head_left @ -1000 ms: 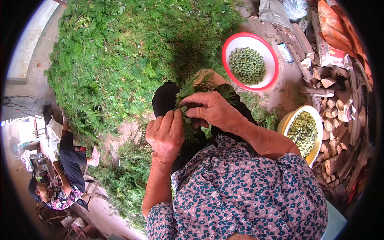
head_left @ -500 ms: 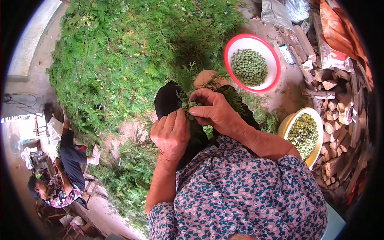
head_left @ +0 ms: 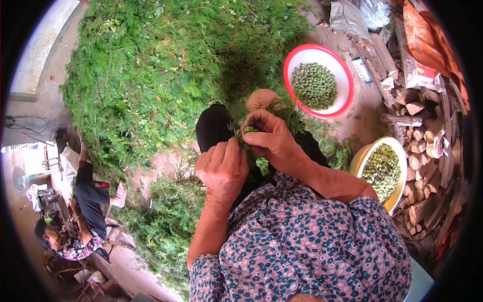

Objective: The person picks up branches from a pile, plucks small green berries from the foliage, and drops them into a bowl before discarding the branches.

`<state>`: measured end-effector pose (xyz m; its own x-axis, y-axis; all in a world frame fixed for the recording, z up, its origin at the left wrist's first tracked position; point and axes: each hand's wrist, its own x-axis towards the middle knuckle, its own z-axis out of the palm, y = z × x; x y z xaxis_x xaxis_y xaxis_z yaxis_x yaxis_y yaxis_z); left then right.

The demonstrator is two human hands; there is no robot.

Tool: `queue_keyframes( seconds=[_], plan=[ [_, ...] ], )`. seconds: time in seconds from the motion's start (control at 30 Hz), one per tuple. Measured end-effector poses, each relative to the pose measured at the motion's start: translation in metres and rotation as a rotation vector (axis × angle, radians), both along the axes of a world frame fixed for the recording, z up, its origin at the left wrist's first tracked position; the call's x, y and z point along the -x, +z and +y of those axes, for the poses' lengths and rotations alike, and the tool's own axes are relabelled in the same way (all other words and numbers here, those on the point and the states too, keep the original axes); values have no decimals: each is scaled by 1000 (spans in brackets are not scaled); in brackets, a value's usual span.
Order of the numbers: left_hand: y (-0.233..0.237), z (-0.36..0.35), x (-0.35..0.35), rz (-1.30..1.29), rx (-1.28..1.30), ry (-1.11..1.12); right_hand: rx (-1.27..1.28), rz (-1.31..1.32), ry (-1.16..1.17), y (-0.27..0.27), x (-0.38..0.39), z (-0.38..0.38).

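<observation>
My left hand is closed on a green sprig over my lap, its fingertips pinching at the stem. Close against it, my right hand has thumb and fingers closed around small green cones among the foliage. Feathery green leaves stick out behind my right hand, above my dark-clad knees. To the right of the hands stand a red-rimmed white basin holding green cones and a yellow basin with more of them.
A big heap of green branches spreads ahead and left. At the far left a person sits on a wooden stool. Stacked firewood lines the right side, with sacks at the upper right.
Both hands have shifted slightly to the right, still together at the sprig. The fingers of my right hand have curled a little differently around the cones.
</observation>
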<state>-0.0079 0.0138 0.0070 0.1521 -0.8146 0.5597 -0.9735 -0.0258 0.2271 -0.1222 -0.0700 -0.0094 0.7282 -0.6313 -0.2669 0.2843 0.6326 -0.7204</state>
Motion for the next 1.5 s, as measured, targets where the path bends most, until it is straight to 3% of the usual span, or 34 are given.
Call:
queue_keyframes(
  seconds=[0.93,1.03,1.13,1.2,1.33,1.4,1.5],
  plan=[
    [-2,0,3,23,32,60,-256,-96,-52,9,-1,4],
    [-6,1,0,139,47,84,-249,-175,7,14,-2,6],
    [-8,-1,-1,97,64,53,-205,-48,-89,18,-6,2],
    [-9,0,-1,107,89,30,-195,-141,4,10,-3,0],
    [-9,2,-2,58,62,37,-136,-56,61,9,-2,-1],
    [-8,2,-3,71,37,27,75,33,132,5,0,-2],
    [-9,2,-7,43,42,-25,201,113,144,10,0,-1]
  ],
)
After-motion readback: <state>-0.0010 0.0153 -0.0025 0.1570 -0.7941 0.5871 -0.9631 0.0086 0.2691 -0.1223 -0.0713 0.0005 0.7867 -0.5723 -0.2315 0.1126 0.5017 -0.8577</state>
